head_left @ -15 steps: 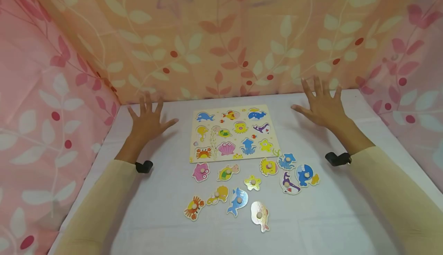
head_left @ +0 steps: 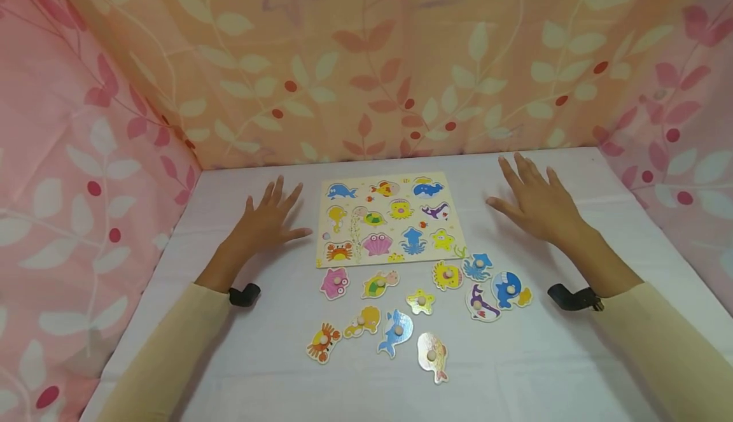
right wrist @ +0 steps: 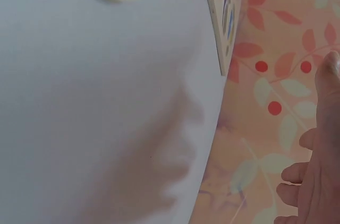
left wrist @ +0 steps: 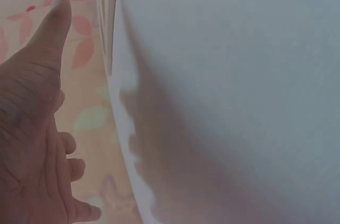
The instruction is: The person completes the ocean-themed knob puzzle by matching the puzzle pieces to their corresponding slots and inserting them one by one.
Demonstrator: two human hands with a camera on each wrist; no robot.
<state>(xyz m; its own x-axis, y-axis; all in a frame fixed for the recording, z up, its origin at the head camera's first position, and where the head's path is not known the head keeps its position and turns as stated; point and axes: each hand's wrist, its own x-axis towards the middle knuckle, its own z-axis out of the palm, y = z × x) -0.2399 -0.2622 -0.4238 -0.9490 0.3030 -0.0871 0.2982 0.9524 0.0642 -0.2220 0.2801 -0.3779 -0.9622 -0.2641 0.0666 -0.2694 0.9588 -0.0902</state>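
A wooden puzzle board (head_left: 389,260) printed with sea animals lies on the white table. My left hand (head_left: 260,221) is held left of the board, fingers spread, thumb toward its left edge, holding nothing. To the right of the board hovers my right hand (head_left: 541,209), its fingers also extended and holding nothing. In both wrist views the hands cast shadows on the cloth. Knobbed pieces lie in front of the board, among them a pink shell (head_left: 332,285), a turtle (head_left: 375,287), a crab (head_left: 322,349), a starfish (head_left: 424,309) and a blue whale (head_left: 504,282).
Other pieces nearby are a seahorse (head_left: 371,315), a dolphin (head_left: 403,321), a fish (head_left: 426,340), an octopus (head_left: 442,269), a squid (head_left: 475,273) and a purple orca (head_left: 489,313). A floral cloth (head_left: 366,59) hangs behind the white table (head_left: 275,371).
My left hand has moved right and nearer me, closer to the board. The right hand has come lower and nearer too. The board and pieces stay in place on the table.
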